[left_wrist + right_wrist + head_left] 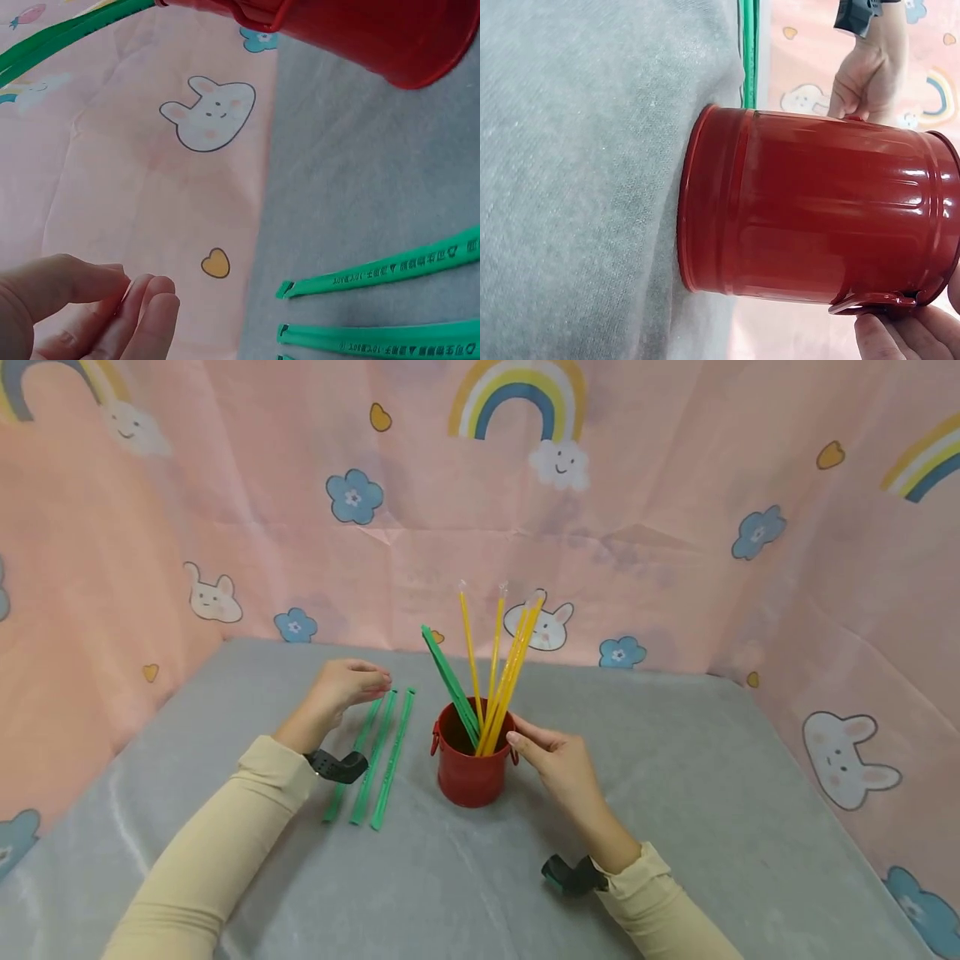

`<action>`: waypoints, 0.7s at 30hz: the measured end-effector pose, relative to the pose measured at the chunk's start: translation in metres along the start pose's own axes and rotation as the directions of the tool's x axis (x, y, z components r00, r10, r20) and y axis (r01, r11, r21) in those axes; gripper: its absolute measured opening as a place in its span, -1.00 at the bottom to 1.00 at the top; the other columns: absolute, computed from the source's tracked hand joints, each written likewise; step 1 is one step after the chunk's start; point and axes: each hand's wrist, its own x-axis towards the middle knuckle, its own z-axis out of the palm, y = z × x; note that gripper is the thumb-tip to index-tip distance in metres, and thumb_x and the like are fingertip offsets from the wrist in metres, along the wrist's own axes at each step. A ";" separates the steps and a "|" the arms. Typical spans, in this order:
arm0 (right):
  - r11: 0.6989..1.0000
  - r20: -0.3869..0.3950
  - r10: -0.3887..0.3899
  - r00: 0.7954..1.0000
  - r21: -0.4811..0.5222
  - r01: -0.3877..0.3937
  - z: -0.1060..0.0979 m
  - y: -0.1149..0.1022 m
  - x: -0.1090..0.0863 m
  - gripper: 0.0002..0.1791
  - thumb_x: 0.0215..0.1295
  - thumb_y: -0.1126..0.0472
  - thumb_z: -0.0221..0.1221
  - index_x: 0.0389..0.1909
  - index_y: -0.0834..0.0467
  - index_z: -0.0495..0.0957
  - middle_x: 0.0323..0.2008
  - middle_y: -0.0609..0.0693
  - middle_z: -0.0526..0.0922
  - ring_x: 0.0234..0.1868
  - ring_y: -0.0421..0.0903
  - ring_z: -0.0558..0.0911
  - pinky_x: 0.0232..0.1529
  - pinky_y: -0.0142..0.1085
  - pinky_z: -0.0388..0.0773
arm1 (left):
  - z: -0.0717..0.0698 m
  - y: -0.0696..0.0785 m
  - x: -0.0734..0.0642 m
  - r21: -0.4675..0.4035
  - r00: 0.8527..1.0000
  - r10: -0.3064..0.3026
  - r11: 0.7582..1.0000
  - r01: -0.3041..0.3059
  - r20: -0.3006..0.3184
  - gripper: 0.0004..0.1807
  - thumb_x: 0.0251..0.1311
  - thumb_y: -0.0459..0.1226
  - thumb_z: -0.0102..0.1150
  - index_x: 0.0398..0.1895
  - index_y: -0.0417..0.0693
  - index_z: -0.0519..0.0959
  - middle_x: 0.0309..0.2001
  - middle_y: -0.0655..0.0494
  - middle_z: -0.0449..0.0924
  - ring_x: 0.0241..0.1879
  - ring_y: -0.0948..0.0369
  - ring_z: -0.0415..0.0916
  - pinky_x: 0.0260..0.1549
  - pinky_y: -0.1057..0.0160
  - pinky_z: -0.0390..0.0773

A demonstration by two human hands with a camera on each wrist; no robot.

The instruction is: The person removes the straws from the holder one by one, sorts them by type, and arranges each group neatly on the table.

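Observation:
A small red metal bucket (471,783) stands upright on the grey cloth. Out of it lean several yellow wrapped straws (513,670) and a few green wrapped straws (450,682). My right hand (561,770) holds the bucket at its right side, thumb at the rim and fingers by the small side handle (877,301). To the left of the bucket, three green wrapped straws (391,762) lie side by side. Over their far ends hovers my left hand (341,687), fingers loosely bent with nothing between them; the left wrist view shows the fingertips (161,300) apart from the straws.
Grey cloth (675,793) covers the table. A pink printed curtain (645,568) hangs along the back and both sides. Each wrist wears a black band (337,767), and both sleeves are beige.

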 end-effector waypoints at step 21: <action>1.000 0.009 0.007 1.000 0.022 -0.007 0.002 -0.002 0.003 -0.59 0.36 0.11 0.26 0.21 0.06 0.59 0.16 0.08 0.64 0.32 0.04 0.54 0.32 0.03 0.47 | 0.025 0.005 -0.026 -0.244 0.991 0.110 0.966 -0.089 0.074 -0.55 0.39 -0.25 0.17 0.28 -0.25 0.49 0.28 -0.24 0.51 0.16 0.08 0.61 0.17 0.21 0.59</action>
